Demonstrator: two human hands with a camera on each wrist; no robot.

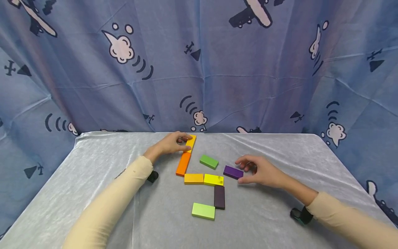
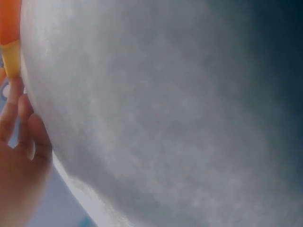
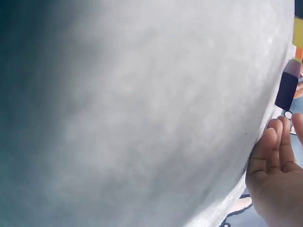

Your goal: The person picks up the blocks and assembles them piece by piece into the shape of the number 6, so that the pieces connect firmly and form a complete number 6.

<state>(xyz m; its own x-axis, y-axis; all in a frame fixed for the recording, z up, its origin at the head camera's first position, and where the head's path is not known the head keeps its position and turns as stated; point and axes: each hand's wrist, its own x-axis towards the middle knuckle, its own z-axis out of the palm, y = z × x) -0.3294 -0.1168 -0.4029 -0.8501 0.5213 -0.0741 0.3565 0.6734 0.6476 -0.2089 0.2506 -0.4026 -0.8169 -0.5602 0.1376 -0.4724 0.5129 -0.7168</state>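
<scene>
My left hand (image 1: 169,142) pinches a yellow-orange block (image 1: 191,141) between thumb and fingers at the far side. This block meets the end of an orange block (image 1: 183,164). In the left wrist view, the fingertips touch the block's end (image 2: 12,59). To the right, my right hand (image 1: 262,171) hovers beside a purple block (image 1: 233,172), fingers loosely bent and holding nothing. The right wrist view shows a gap between those fingers and the purple block (image 3: 287,90).
Nearer me lie an amber block (image 1: 193,179) and a yellow block (image 1: 213,180) end to end, then a dark brown block (image 1: 219,197) and a light green block (image 1: 203,211). A green block (image 1: 209,162) lies apart. Grey cloth (image 1: 161,221) covers the table; a patterned curtain (image 1: 248,97) hangs behind.
</scene>
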